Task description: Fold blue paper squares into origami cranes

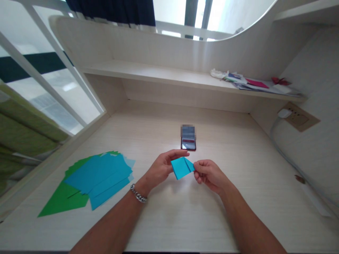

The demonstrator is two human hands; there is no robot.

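Both hands hold a small folded piece of blue paper [182, 167] just above the pale wooden desk [169, 215]. My left hand [164, 167], with a metal bracelet on its wrist, grips the paper's left edge between thumb and fingers. My right hand [208, 173] pinches the paper's right corner with its fingers curled. The paper shows a fold crease near its right side.
A fanned pile of blue and green paper sheets [92, 181] lies on the desk at the left. A phone [188, 140] stands behind the hands. The shelf above holds papers [254, 84] at the right. A wall socket with a plug and cable [288, 116] is at the right.
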